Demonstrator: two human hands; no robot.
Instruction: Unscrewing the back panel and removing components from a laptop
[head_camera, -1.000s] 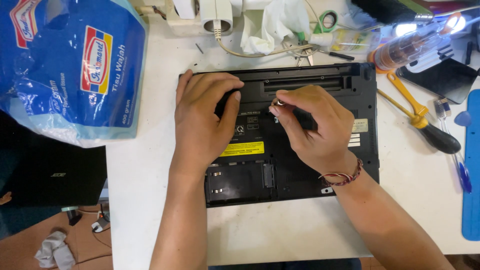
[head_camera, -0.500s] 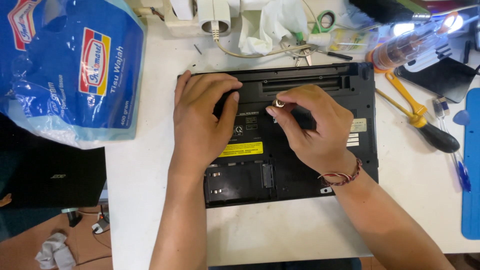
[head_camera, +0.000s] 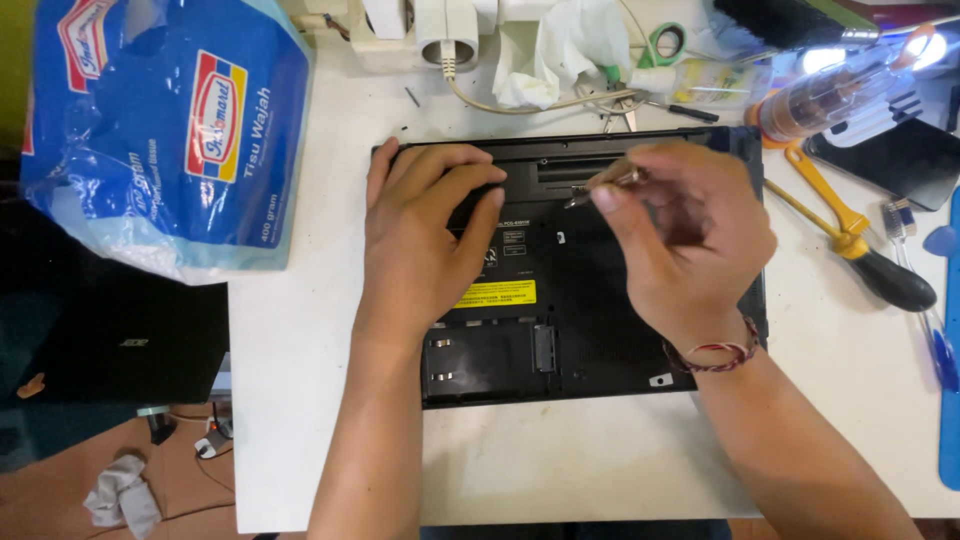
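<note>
Blur hides most of the slim metal tool (head_camera: 600, 185) pinched in the right hand (head_camera: 690, 250) (tip barely visible), above the upturned black laptop (head_camera: 590, 330) on the white table (head_camera: 300, 340), where the left hand (head_camera: 425, 235) presses flat, fingers spread.

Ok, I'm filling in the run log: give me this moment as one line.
left hand: flat on upturned black laptop | right hand: holding small screwdriver, tip at laptop's rear edge | surface: white table

The laptop base (head_camera: 590, 300) is matt black plastic. The tissue bag (head_camera: 160, 130) is glossy blue film. The table (head_camera: 300, 340) is smooth and white.
</note>
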